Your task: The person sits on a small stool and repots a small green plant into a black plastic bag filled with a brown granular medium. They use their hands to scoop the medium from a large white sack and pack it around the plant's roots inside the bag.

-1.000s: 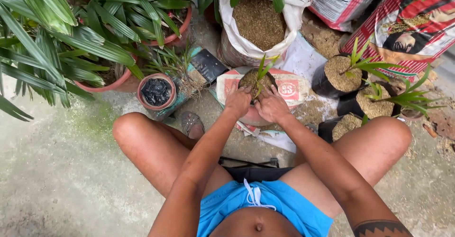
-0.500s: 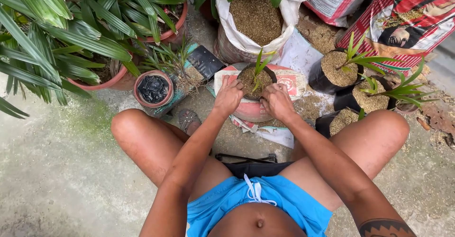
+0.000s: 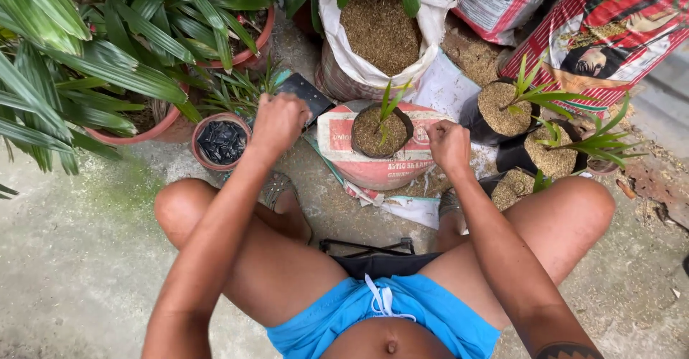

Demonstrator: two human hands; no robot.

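head cam | worn on the seated person's head | faces steeply down, forward | close over own lap

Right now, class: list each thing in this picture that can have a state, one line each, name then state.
Left hand: closed, off the bag, holding nothing visible.
Right hand: loosely closed beside the bag.
Black grow bag: upright, filled, seedling planted.
White sack: open, full of husk.
Small clay pot: upright, holding folded black bags.
Two potted seedlings: upright, filled.
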